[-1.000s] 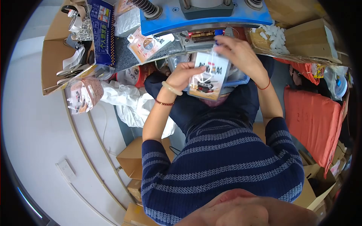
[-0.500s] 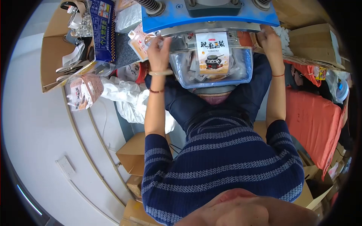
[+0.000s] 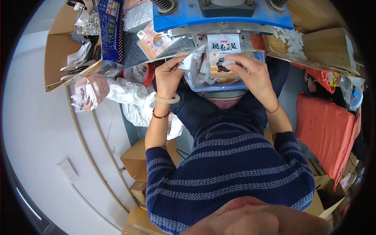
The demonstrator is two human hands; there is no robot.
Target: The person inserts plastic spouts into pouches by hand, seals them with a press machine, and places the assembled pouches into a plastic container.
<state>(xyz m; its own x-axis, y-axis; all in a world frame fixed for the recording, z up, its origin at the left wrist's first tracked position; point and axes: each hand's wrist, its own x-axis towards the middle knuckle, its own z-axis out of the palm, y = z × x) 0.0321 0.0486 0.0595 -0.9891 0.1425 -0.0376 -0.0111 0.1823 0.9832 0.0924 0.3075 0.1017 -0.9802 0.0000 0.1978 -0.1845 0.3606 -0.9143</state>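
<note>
My left hand (image 3: 170,74) pinches a white plastic pouch (image 3: 191,61), partly folded, over the left side of a blue-rimmed clear bin (image 3: 227,88). Between the bent fingers of my right hand (image 3: 252,72) is a small white plastic piece (image 3: 228,62); its exact kind is too blurred to tell. A printed soybean milk pouch (image 3: 223,49) hangs beneath the front of a blue press (image 3: 231,24), over the bin. Other plastic pouches lie inside the bin. More printed pouches (image 3: 156,43) rest on the grey surface beyond my left hand.
At the right, a pile of small white plastic pieces (image 3: 291,41) lies beside a cardboard box (image 3: 327,47). A blue printed box (image 3: 111,31) and an open carton (image 3: 58,51) stand on the left. A red cushion (image 3: 323,133) is at the lower right.
My right hand has come left from the pile of white pieces with one in its fingers. My left hand has drawn back from the printed pouches with a pouch in it.
</note>
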